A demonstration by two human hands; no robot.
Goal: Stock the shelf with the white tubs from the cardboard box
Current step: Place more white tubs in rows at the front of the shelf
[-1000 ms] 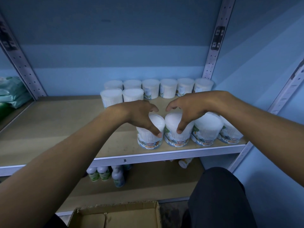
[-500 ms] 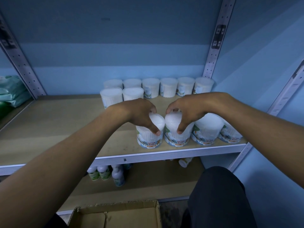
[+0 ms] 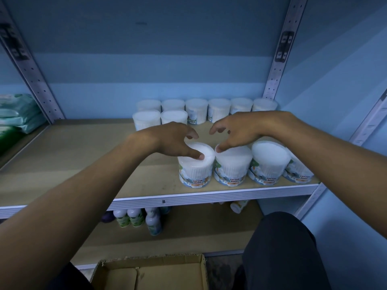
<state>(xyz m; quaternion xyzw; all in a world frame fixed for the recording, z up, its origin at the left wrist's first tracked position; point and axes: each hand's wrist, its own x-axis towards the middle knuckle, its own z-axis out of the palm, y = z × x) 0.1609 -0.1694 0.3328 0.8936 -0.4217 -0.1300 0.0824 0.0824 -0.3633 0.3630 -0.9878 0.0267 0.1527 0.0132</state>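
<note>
Left grip (image 3: 171,141) & right grip (image 3: 236,130) spread, thumbs touching two front tubs (image 3: 196,166).

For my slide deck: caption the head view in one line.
Both hands, left and right, open above two front-row tubs on the shelf.

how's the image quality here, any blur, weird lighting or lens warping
Head view: dim, with a cold blue cast; the front tubs read sharp, "COTTON BUDS" legible, while the back-row tubs look soft and hazy; slight motion blur on the left hand and right hand; wide-angle bending slants the shelf uprights and stretches the forearms.
</note>
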